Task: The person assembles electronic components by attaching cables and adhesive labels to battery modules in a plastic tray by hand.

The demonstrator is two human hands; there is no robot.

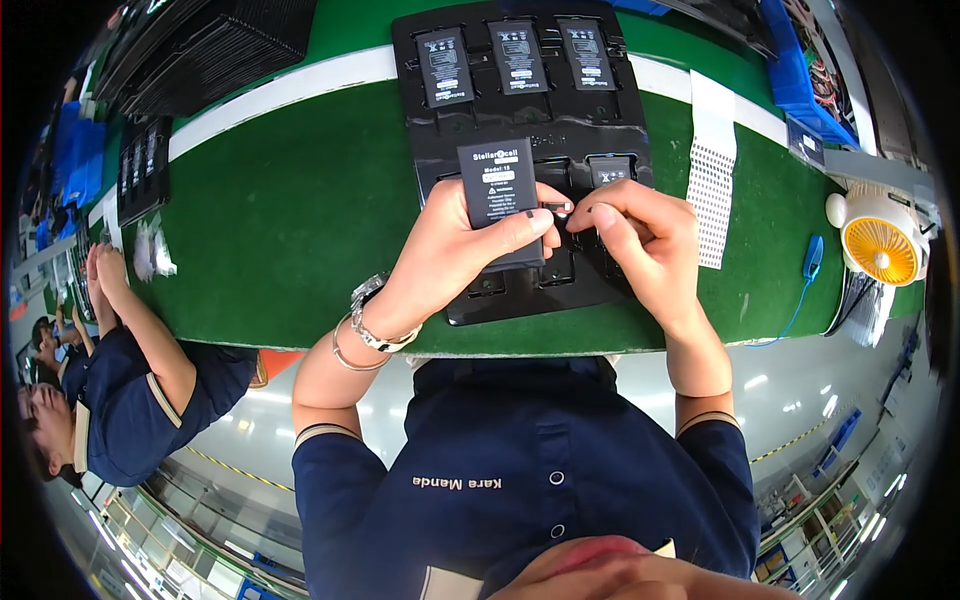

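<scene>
My left hand [447,238] is closed round a flat black phone battery [498,178] with white print, tilted up over the tray. The thumb presses across its lower front. At the battery's right side a small connector tab [557,208] sticks out near the left fingertips. My right hand [652,235] is beside this tab, thumb and forefinger brought together; whatever lies in the pinch is too small to make out. Beneath both hands is a black moulded tray [440,128]. Three batteries [520,58] lie in its far row, and another battery [612,168] shows partly behind my right hand.
A white sheet of small dark labels [712,170] lies right of the tray on the green table [290,200]. Farther right are a blue corded object [813,258], a yellow-and-white fan [880,245] and a blue bin [803,75]. Stacked black trays [225,60] stand far left; a co-worker [150,400] sits left.
</scene>
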